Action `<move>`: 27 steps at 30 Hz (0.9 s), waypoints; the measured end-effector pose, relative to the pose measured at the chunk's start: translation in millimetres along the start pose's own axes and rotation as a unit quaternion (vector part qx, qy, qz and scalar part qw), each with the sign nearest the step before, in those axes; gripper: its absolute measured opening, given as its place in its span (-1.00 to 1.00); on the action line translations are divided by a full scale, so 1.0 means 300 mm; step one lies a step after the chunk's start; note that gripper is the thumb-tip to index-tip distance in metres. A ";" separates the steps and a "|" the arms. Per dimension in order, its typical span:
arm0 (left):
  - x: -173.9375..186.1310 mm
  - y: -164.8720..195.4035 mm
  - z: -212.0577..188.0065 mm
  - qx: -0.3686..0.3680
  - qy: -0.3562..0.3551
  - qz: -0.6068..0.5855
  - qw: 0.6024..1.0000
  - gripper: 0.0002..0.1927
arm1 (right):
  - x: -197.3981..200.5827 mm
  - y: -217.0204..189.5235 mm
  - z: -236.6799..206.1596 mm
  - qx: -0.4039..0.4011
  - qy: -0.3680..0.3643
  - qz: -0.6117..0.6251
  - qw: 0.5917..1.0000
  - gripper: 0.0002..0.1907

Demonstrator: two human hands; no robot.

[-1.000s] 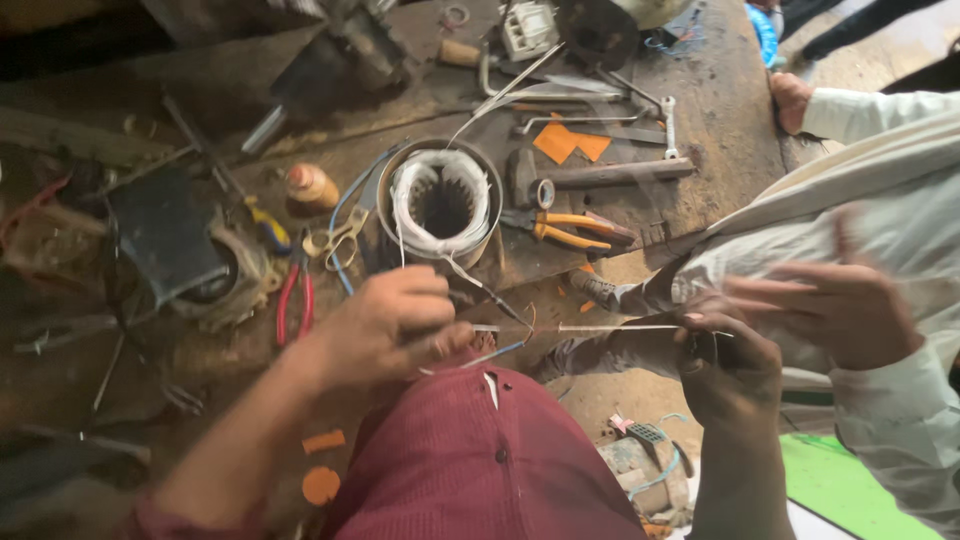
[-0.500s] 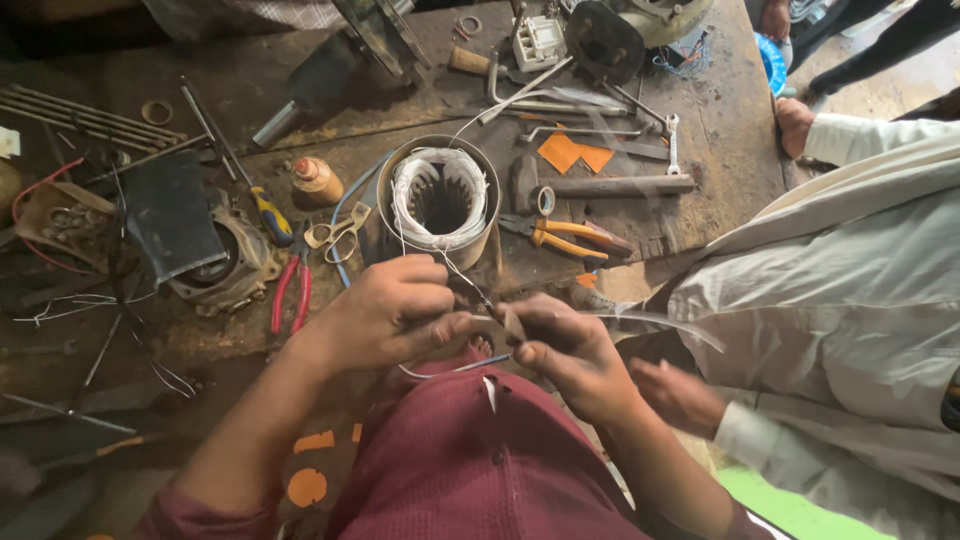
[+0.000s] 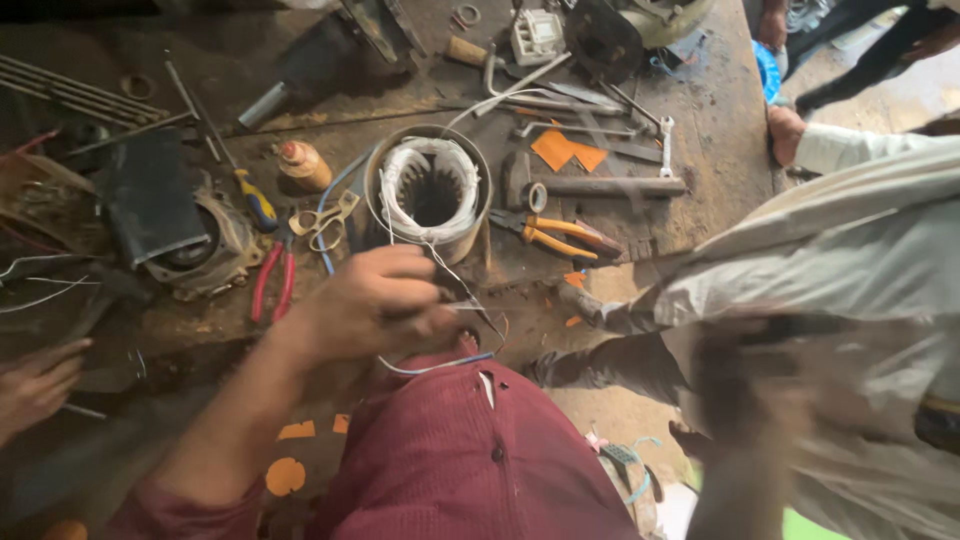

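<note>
Thin wires [image 3: 440, 262] run from the wound motor stator [image 3: 430, 190] at twelve o'clock down into the left hand [image 3: 375, 305], fingers pinched shut on them just below the coil; a blue wire [image 3: 440, 365] loops under the knuckles. The right hand [image 3: 745, 385], out at three o'clock, is a dark blur, and I cannot tell its grip. Orange-handled pliers [image 3: 555, 235] lie beside the stator. Another person's pale sleeve [image 3: 850, 270] crowds the right.

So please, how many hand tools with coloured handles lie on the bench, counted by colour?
Orange-handled pliers: 1
Red-handled pliers: 1
Yellow-and-blue-handled screwdriver: 1
Total: 3
</note>
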State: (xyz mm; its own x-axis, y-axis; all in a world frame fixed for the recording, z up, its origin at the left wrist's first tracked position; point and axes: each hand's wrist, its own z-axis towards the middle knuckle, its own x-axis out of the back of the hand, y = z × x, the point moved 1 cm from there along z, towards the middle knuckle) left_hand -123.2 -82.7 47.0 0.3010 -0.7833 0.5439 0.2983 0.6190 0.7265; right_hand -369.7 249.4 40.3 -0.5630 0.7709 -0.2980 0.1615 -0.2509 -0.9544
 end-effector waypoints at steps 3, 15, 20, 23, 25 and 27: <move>0.032 0.004 -0.026 0.052 0.015 -0.009 0.998 -0.67 | 0.034 -0.014 0.096 0.055 0.121 0.184 0.974 -0.79; 0.008 0.001 0.011 0.028 -0.034 -0.034 0.998 -0.68 | -0.424 0.281 0.057 -0.060 -0.323 -0.067 0.942 -0.41; -0.002 0.019 0.018 0.035 -0.049 -0.004 0.998 -0.59 | -0.345 0.253 0.042 -0.107 -0.297 -0.090 0.945 -0.40; -0.009 0.037 0.013 0.050 -0.063 0.031 0.996 -0.57 | -0.201 0.233 0.051 -0.085 -0.265 -0.046 0.959 -0.35; -0.012 0.034 0.021 0.039 -0.060 0.025 0.997 -0.58 | -0.103 0.222 0.044 -0.001 -0.259 -0.065 0.964 -0.40; -0.031 0.036 0.027 0.034 -0.052 0.021 0.998 -0.61 | -0.025 0.227 0.024 -0.044 -0.209 0.043 0.976 -0.39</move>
State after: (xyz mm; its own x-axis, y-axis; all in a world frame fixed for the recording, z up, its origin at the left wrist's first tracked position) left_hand -130.2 -69.3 53.2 0.2155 -0.7610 0.6120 0.2245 0.6485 0.7273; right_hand -360.3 222.2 -22.4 -0.8229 0.4383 -0.3616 0.2809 -0.2394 -0.9294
